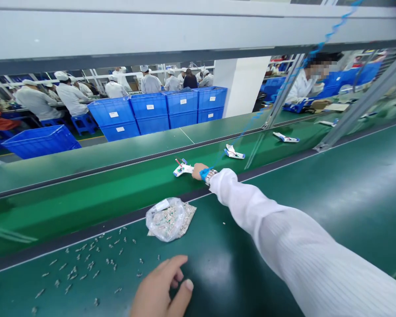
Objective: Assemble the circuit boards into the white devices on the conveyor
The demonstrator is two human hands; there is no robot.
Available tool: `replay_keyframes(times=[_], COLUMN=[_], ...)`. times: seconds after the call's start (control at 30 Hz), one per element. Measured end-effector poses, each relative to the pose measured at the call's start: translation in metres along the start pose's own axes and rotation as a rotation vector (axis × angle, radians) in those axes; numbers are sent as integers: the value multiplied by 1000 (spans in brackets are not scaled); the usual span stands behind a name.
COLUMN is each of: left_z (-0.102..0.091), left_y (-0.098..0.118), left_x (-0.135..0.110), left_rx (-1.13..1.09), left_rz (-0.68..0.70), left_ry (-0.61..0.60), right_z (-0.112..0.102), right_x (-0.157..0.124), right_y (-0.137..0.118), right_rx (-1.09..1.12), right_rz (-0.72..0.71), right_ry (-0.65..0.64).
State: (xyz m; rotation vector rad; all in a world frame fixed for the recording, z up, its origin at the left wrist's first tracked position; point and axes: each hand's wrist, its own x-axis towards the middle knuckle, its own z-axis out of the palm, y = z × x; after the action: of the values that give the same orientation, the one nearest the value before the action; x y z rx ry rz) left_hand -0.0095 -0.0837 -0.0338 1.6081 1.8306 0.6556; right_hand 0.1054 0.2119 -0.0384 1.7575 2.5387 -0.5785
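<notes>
My right hand [199,171] is stretched out over the green conveyor belt, its fingers closed on the near end of a white plastic housing [184,169]. That housing has blue ends and a bit of red wire. A blue coiled wrist strap [204,173] and a metal watch band [211,176] circle the wrist. My left hand [163,286] hovers over the green worktop with thumb and forefinger apart, holding nothing. Beyond it sits an open clear plastic bag [168,219] full of small pale parts. Many small metal pieces [91,265] lie scattered to the left.
More white housings [234,152] lie along the conveyor belt [95,198] to the right. A slanted metal post [366,97] rises at right, under a white overhead beam [135,33]. Blue crates [150,108] stand behind the line. Co-workers in white sit farther back.
</notes>
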Motion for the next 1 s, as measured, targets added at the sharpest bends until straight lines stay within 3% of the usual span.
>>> replay_keyframes(times=[0.17,0.27,0.33,0.47,0.6,0.7,0.8,0.93,1.0], left_z=[-36,-61,-70,-71,-67,-68,-69,-61,-53], left_y=[-8,1,13,32,25,11,0,-1,1], left_x=[9,21,31,47,53,49,39,20,13], left_rx=[-70,-50,14,108,-12,-214,-500,-866,-995], left_rz=[-179,-248,-200,-121,-82,-95,-76,-21,15], left_ry=[409,545,469,142,-64,-140,-100,16,64], right_z=[-28,-39,-43,-43,-40,-40,-35,-14,-3], right_x=[-63,-117,-148,-182,-193,-193,-181,-157,-152], right_y=[-2,-9,-16,-27,-30,-28,-22,-12,-13], right_rx=[-162,-234,-320,-538,-601,-533,-256,206,366], right_rz=[-313,-525,-650,-837,-883,-838,-808,-872,-836], right_ry=[22,-2,-10,62,93,52,-129,-663,-677])
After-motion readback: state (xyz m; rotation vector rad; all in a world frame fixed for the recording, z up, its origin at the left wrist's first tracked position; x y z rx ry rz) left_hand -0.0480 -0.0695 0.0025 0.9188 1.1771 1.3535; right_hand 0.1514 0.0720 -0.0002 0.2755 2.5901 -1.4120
